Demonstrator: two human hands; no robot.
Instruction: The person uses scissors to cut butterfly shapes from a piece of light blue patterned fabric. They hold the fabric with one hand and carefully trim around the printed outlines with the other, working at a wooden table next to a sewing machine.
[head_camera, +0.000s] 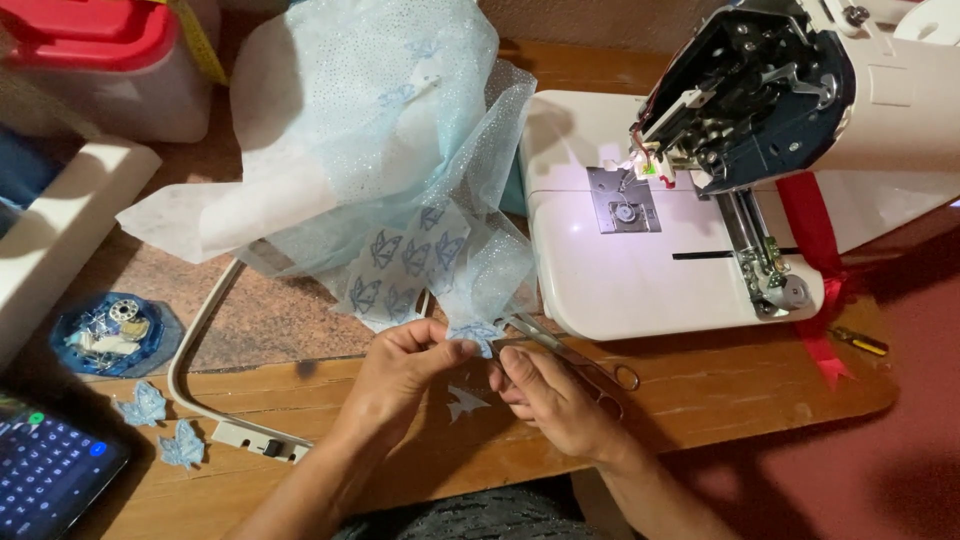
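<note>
**Hands at the fabric edge, scissors in the right**

Left hand: fingers pinched together on a small blue embroidered patch at the lower edge of the fabric. Right hand: closed around scissors, blades pointing up-left to the patch, handle loop showing past the knuckles. The two hands sit close, nearly touching at the patch.

Just below the hands, a white scrap lies on the tabletop. Above them the pale blue glittery fabric heaps up, with rows of blue butterfly-like motifs near its lower edge and white backing beneath.

Right of the hands: white sewing machine, lamp lit at the needle plate. Red ribbon trails off its far side; a small screwdriver lies beyond.

Left of the hands: a white hoop frame, two cut-out patches, a blue bobbin dish, a phone at the corner.
</note>
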